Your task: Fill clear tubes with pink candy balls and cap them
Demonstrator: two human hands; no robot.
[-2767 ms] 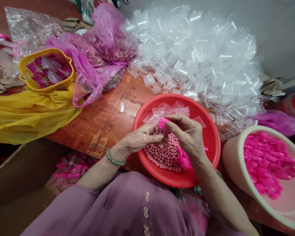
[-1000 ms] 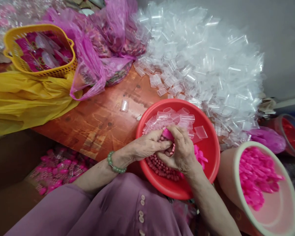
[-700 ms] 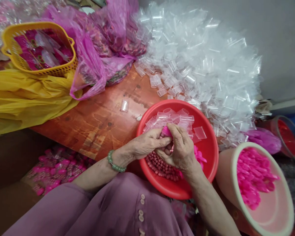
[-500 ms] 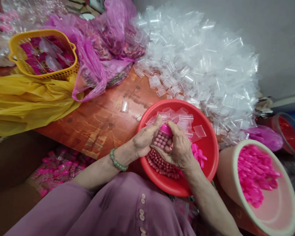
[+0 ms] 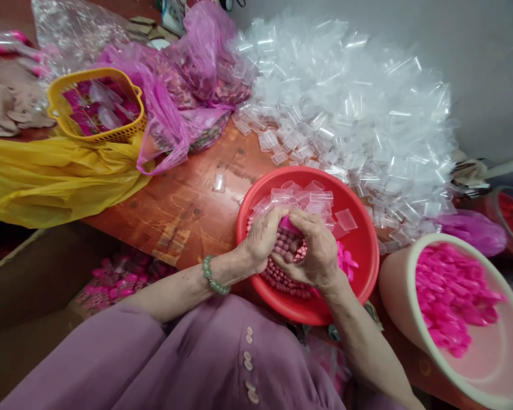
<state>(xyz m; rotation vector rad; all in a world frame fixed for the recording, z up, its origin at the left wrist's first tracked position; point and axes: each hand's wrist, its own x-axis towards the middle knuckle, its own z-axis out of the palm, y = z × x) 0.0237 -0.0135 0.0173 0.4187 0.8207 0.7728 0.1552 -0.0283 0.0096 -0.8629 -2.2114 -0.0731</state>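
Observation:
Both my hands meet over a red basin [image 5: 359, 245] on my lap edge. Between them is a small clear tube filled with pink balls [image 5: 289, 246], topped by a bright pink cap [image 5: 287, 224]. My left hand [image 5: 263, 239] grips the tube from the left and my right hand [image 5: 318, 253] from the right, with fingertips pressing on the cap. The basin holds loose pink balls [image 5: 282, 280], several empty clear tubes [image 5: 310, 196] at its far side and some pink caps [image 5: 346, 263].
A big heap of clear tubes [image 5: 350, 108] covers the table's back right. A pale bucket of pink caps [image 5: 457, 296] stands at right. A yellow basket [image 5: 96, 105], pink bags [image 5: 188, 85] and a yellow bag [image 5: 55, 176] lie left. Filled tubes [image 5: 119, 276] lie in a box below.
My hands have closed tighter around the filled tube, fingers pressing the pink cap down. The view has shifted slightly; the basin and heaps stay put.

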